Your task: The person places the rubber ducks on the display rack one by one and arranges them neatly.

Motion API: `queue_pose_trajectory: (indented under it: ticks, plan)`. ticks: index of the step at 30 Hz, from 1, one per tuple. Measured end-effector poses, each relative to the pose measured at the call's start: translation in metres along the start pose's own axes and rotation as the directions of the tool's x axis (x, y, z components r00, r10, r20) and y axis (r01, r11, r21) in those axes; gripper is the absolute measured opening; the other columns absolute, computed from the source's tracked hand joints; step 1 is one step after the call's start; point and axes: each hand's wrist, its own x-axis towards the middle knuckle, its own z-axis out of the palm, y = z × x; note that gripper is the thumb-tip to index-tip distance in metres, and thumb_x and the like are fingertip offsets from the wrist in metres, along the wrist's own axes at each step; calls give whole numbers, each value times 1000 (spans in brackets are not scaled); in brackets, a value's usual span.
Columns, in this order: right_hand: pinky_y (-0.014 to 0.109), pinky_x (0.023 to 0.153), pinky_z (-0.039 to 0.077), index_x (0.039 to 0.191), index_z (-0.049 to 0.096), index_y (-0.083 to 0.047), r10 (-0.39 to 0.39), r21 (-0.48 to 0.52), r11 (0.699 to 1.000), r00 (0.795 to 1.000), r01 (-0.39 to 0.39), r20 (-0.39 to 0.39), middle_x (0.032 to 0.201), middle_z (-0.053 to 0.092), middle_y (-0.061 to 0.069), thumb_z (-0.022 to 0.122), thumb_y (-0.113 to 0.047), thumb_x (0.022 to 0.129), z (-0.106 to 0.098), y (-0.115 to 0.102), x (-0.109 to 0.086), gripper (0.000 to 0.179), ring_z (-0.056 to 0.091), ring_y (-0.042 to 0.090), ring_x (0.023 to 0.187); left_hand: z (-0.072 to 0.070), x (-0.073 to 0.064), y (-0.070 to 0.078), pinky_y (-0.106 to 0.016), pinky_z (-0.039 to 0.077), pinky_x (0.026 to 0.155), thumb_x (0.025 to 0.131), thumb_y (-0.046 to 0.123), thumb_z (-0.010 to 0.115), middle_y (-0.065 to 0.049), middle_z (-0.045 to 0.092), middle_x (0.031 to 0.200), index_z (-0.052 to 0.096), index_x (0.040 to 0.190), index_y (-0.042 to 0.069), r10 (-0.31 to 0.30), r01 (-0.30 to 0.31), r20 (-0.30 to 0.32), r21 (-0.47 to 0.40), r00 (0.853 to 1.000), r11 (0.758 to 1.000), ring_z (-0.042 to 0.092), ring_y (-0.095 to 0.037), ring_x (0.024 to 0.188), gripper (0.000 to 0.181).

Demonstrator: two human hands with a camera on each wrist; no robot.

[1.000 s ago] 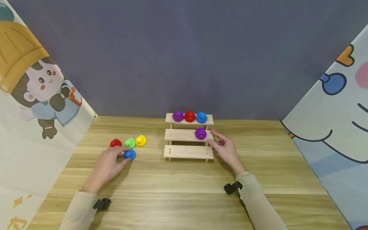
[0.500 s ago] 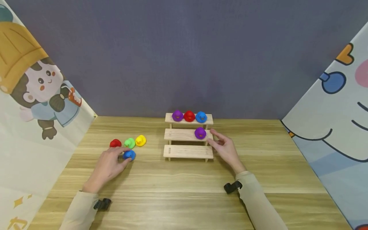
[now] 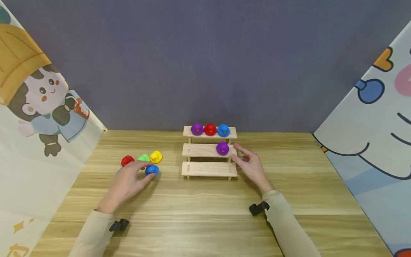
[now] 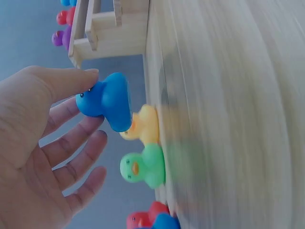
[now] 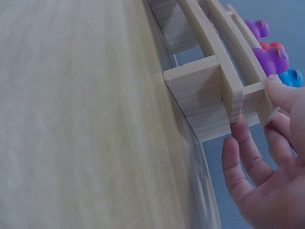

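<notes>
My left hand (image 3: 126, 182) pinches a blue rubber duck (image 4: 109, 100) between thumb and fingertips, held just above the table in the left wrist view. Close by sit a yellow duck (image 3: 156, 157), a green duck (image 4: 147, 166) and a red duck (image 3: 127, 160). Another blue duck (image 4: 167, 222) is mostly hidden by the hand in the head view. My right hand (image 3: 252, 166) grips the right end of the three-tier wooden stand's middle shelf (image 3: 202, 150), thumb on one side and fingers on the other. A purple duck (image 3: 222, 148) stands on that shelf beside the fingertips.
On the top shelf (image 3: 210, 137) stand a purple duck (image 3: 197, 129), a red duck (image 3: 210, 129) and a blue duck (image 3: 223, 130). The bottom shelf (image 3: 209, 169) is in front. A grey wall (image 3: 205, 64) rises behind the wooden table (image 3: 192, 221).
My left hand has lifted the blue duck and moved slightly right with it, uncovering part of another blue duck behind. The right hand stays at the shelf end.
</notes>
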Motion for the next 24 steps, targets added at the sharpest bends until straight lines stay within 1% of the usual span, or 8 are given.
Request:
queue_pose_trajectory:
  ticks: [5, 9, 11, 14, 17, 19, 21, 24]
  plan:
    - [39, 70, 64, 152, 60, -17, -4, 5, 1000, 1000, 4, -1, 163, 53, 0, 78, -39, 98, 1, 1, 0, 60, 76, 38, 107, 4, 6, 12, -59, 56, 100, 94, 28, 83, -13, 76, 128, 74, 130, 8, 31, -31, -6, -19, 1000, 999, 70, -39, 117, 42]
    - [37, 68, 63, 151, 61, -18, -10, 6, 1000, 1000, 10, -5, 162, 54, 0, 78, -38, 98, 1, 2, 0, 59, 76, 39, 105, 8, 12, 20, -55, 57, 97, 95, 29, 83, -9, 77, 126, 75, 130, 12, 37, -37, -17, -34, 999, 999, 72, -34, 113, 40]
    - [37, 67, 63, 151, 61, -18, -11, 6, 1000, 1000, 11, -9, 162, 54, 0, 78, -38, 98, 1, 3, 1, 59, 76, 39, 105, 9, 16, 25, -53, 58, 93, 96, 32, 81, -7, 77, 126, 75, 130, 15, 38, -39, -27, -40, 999, 998, 73, -32, 111, 38]
    - [36, 68, 63, 151, 62, -18, -10, 3, 1000, 1000, 10, -9, 161, 55, 0, 78, -39, 99, 1, 2, 1, 58, 76, 38, 104, 10, 21, 32, -47, 59, 83, 97, 36, 79, -4, 77, 124, 75, 130, 19, 42, -44, -41, -40, 998, 998, 73, -30, 107, 37]
    - [36, 68, 63, 151, 62, -19, -6, 0, 1000, 1000, 6, -7, 161, 55, 0, 78, -40, 98, 0, 1, 1, 59, 76, 37, 105, 9, 28, 40, -40, 56, 74, 97, 38, 78, -2, 78, 120, 75, 129, 23, 66, -68, -49, -39, 997, 997, 74, -27, 101, 36]
    - [36, 68, 62, 151, 61, -19, -4, -2, 1000, 1000, 4, -5, 161, 55, 0, 78, -40, 98, 0, 1, 1, 59, 76, 37, 106, 8, 33, 46, -35, 53, 70, 98, 37, 78, 1, 77, 117, 75, 129, 25, 82, -85, -42, -68, 996, 994, 72, -24, 98, 34]
    - [36, 66, 62, 151, 61, -19, -3, 1, 1000, 1000, 3, -8, 161, 55, 0, 78, -40, 98, 1, 1, 1, 59, 76, 38, 105, 8, 38, 51, -32, 50, 69, 98, 36, 78, 2, 76, 117, 75, 130, 25, 97, -99, -29, -108, 995, 989, 70, -21, 97, 34]
    - [36, 66, 61, 151, 62, -19, -2, 1, 1000, 1000, 2, -11, 161, 56, 0, 78, -40, 98, 1, 1, 1, 59, 76, 37, 105, 8, 45, 61, -31, 50, 71, 98, 33, 78, 4, 75, 118, 75, 131, 24, 112, -111, -6, -180, 994, 977, 67, -19, 98, 34]
